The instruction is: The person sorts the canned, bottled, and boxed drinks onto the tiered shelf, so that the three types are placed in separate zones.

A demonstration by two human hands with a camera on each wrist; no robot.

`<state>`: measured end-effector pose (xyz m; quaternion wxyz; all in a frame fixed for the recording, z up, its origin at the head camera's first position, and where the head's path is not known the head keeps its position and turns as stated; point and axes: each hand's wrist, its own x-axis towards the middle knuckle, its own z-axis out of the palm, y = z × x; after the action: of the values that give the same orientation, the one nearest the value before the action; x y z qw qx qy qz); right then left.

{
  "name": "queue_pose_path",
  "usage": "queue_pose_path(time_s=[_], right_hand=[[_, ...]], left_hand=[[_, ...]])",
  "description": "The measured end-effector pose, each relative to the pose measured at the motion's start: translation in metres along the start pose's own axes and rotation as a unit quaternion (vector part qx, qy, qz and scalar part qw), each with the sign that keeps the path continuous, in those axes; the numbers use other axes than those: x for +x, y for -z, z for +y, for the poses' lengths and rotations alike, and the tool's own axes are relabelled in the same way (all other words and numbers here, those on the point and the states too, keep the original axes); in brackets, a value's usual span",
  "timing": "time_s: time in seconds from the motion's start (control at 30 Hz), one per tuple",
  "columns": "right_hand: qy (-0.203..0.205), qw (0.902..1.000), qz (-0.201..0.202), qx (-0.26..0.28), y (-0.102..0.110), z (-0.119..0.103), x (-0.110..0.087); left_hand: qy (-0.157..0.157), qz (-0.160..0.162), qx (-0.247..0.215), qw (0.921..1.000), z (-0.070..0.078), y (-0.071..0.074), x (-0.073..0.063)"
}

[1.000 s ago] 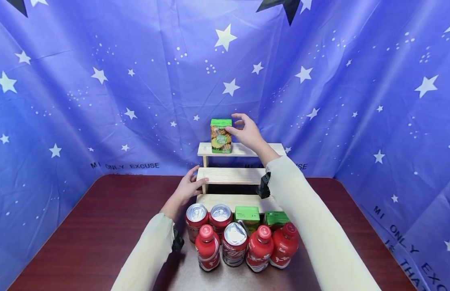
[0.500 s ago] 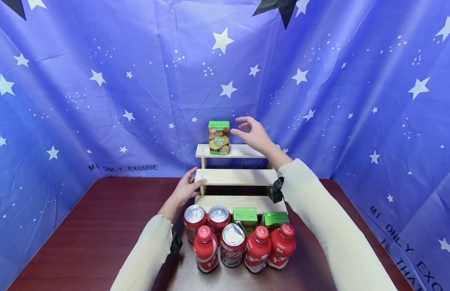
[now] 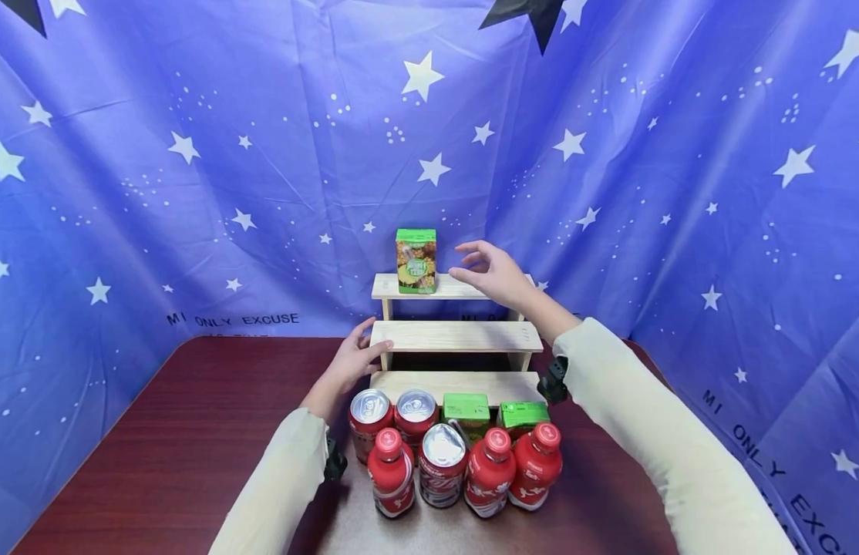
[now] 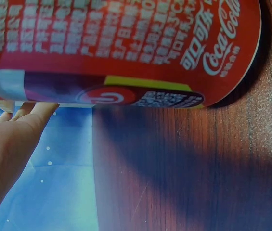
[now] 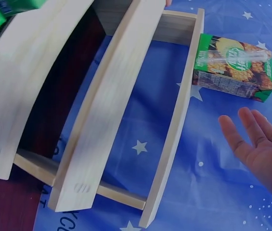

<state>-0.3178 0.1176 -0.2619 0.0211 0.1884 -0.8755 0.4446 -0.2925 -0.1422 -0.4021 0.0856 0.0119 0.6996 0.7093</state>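
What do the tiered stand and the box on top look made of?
Tiered stand: pale wood, apparently unvarnished, judging by visible grain and a matt look. Box: probably coated paperboard, given its crisp edges and slightly glossy printed faces.

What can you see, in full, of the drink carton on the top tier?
The drink carton looks like printed card: bright green top, brown and yellow pictures, round green logo, what seems a wrapped straw along the front. It stands upright near the left end of the wooden rack's top tier, touching only that; the right hand is beside it, apart.
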Motion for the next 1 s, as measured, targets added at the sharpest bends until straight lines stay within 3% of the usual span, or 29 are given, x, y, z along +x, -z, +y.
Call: queue_pose_path(time_s=[0.37, 0.7, 1.0], right_hand=[[0.002, 0.9996, -0.026, -0.009, -0.005, 0.012, -0.019], [0.026, 0.9983, -0.048, -0.018, -0.004, 0.029, -0.043], [0.029, 0.9979, -0.056, -0.010, -0.002, 0.048, -0.066]], left_hand=[[-0.001, -0.001, -0.004, 1.0000, 0.003, -0.001, -0.003], [-0.002, 0.006, -0.003, 1.0000, -0.015, 0.004, 0.014], [-0.006, 0.017, 0.006, 0.9998, -0.016, 0.005, 0.014]])
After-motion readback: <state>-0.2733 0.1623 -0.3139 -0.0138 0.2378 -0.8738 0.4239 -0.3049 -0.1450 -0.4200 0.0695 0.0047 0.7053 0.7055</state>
